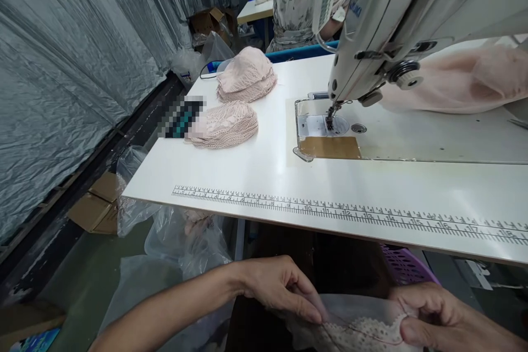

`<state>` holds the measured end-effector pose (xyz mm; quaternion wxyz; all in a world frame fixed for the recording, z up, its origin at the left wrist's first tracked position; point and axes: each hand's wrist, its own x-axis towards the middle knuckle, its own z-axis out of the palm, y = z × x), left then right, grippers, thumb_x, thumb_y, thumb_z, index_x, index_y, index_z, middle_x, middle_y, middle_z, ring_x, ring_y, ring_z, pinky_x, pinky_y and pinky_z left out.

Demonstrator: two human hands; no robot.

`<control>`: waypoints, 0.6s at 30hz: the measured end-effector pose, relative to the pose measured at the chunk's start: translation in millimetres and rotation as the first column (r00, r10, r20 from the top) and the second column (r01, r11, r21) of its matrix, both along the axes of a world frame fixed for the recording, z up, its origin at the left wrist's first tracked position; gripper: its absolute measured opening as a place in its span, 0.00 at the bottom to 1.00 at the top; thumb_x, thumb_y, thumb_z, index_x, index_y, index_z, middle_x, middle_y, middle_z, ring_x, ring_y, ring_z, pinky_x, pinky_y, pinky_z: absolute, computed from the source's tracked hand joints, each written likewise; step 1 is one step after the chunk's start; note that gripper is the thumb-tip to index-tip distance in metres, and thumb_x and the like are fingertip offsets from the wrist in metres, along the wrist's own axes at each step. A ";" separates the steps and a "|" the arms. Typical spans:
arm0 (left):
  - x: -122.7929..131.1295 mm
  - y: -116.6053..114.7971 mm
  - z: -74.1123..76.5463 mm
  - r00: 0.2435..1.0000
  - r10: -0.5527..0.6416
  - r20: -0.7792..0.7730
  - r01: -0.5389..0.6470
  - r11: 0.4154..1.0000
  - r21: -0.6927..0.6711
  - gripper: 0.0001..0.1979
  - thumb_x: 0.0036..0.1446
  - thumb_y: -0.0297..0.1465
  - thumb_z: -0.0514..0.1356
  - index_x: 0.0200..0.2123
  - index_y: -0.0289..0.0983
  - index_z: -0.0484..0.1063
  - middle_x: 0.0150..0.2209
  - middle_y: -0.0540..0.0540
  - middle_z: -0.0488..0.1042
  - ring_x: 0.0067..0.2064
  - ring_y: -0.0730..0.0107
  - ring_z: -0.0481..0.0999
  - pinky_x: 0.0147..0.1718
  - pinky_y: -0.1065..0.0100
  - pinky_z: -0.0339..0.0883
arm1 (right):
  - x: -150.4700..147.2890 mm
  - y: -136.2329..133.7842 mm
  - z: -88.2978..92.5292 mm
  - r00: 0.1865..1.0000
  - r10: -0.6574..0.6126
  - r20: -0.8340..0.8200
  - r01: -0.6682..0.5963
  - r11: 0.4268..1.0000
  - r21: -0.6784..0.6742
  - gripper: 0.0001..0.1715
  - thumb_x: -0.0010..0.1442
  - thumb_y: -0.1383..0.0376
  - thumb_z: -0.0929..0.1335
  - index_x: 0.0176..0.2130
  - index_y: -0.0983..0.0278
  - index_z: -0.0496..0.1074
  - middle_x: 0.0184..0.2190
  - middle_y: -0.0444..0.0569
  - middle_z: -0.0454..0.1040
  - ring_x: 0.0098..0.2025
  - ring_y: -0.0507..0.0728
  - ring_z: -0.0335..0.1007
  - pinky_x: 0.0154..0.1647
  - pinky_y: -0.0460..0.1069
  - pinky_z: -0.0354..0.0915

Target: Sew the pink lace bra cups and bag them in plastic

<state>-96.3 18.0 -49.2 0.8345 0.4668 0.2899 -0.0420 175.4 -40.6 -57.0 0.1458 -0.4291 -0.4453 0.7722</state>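
Note:
Below the table's front edge, my left hand (289, 291) pinches the near-left side of a pale lace fabric piece (363, 333). My right hand (429, 311) grips the same piece at its right side, thumb on top. The fabric is sheer along its upper part and patterned with small holes lower down, and a thin reddish thread line crosses it. Its lower part runs out of view. Beyond my hands stands a white sewing machine (371, 27), its needle and presser foot (330, 118) over the metal plate, with no fabric under them.
Two stacks of pink lace pieces, a rear stack (247, 74) and a front stack (226, 125), lie on the white table (264, 168). Pink fabric (462, 80) rests behind the machine. Plastic bags (181, 239) and a purple basket (406, 264) are below. A person (303, 0) sits across.

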 end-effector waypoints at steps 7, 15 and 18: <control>-1.1 1.3 -1.5 0.998 -0.057 0.024 0.055 0.993 0.101 0.15 0.52 0.41 0.66 0.40 0.38 0.79 0.35 0.51 0.79 0.39 0.76 0.77 0.43 0.79 0.67 | 4.6 -0.4 -5.1 0.998 -0.035 0.045 0.036 0.999 -0.006 0.29 0.48 0.40 0.71 0.23 0.64 0.73 0.20 0.41 0.60 0.25 0.51 0.51 0.29 0.46 0.51; -6.3 -0.8 -8.2 0.995 -0.082 0.057 0.074 0.989 0.128 0.13 0.56 0.36 0.64 0.43 0.37 0.78 0.38 0.49 0.79 0.42 0.73 0.77 0.44 0.77 0.68 | 10.9 -3.7 -22.2 0.999 0.013 0.045 -0.013 1.000 -0.003 0.29 0.48 0.40 0.70 0.22 0.63 0.71 0.20 0.41 0.59 0.25 0.51 0.51 0.28 0.45 0.50; -7.6 -2.9 -13.0 0.995 -0.077 0.071 0.070 0.993 0.099 0.16 0.54 0.38 0.64 0.44 0.36 0.77 0.39 0.49 0.79 0.44 0.71 0.77 0.46 0.75 0.68 | 8.0 -3.7 -19.6 0.998 -0.010 0.064 0.011 1.000 -0.014 0.30 0.45 0.39 0.71 0.21 0.63 0.71 0.19 0.41 0.60 0.24 0.51 0.51 0.28 0.45 0.51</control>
